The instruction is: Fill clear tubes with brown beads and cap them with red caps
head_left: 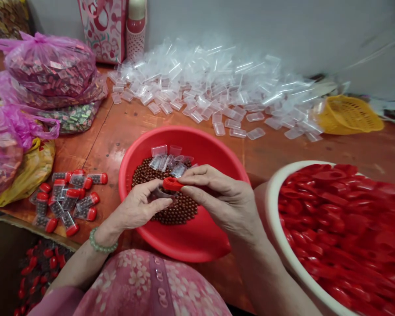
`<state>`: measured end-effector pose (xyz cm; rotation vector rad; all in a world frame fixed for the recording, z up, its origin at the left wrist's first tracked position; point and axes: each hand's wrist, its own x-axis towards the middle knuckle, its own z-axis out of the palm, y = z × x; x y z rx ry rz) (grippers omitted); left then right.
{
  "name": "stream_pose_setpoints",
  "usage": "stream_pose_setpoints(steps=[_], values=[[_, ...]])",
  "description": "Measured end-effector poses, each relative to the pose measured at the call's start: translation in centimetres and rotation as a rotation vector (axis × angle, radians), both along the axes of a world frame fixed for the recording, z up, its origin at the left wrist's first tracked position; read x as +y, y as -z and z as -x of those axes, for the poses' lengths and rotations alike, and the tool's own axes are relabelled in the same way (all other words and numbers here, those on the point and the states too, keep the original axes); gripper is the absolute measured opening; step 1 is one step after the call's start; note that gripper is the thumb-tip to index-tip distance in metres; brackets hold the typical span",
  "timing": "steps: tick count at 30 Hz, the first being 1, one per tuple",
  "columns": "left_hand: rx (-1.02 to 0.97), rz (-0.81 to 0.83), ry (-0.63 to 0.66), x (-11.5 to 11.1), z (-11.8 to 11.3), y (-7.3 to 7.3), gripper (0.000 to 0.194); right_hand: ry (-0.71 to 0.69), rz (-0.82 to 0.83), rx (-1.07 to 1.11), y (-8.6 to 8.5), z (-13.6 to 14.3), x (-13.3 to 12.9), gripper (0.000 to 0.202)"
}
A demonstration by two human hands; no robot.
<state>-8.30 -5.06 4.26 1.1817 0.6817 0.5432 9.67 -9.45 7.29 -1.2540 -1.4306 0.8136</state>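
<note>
Grip: right hand (221, 196) pinches a red cap (172, 184), left hand (138, 205) a clear case (158, 193). Apparently capping; seating it calls for square alignment.

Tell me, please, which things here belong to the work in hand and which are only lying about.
For the job, apparently:
red caps
white tub
brown beads
red basin
clear plastic containers
bead-filled capped containers
cardboard box

Just lying about, apparently:
patterned bag
bottle
tied pink bags
perhaps yellow basket
</note>
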Motion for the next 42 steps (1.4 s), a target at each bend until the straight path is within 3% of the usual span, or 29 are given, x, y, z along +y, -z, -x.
stream_pose_setpoints(steps=[9,15,21,28,34,42], values=[[-0.01,0.058,-0.042,0.2,0.1,-0.2,0.021,-0.055,-0.122,-0.335,-0.8,-1.7,-0.8,0.024],[0.014,-0.014,-0.036,0.3,-0.1,-0.1,0.016,0.029,-0.168,-0.351,-1.5,-1.7,-0.6,0.022],[-0.019,-0.031,-0.009,0.3,-0.1,0.4,0.013,-0.047,-0.174,-0.347,-0.7,-0.2,0.5,0.017],[0.007,-0.003,-0.034,0.5,-0.2,0.4,0.017,-0.042,-0.124,-0.456,-1.5,-2.0,-1.0,0.019],[-0.011,0.011,-0.035,0.5,-0.1,0.6,0.018,0.105,-0.129,-0.289,-0.1,0.2,-0.6,0.018],[-0.111,0.09,0.023,0.8,0.1,0.2,0.015,0.09,-0.12,-0.195,1.4,1.7,0.2,0.013]])
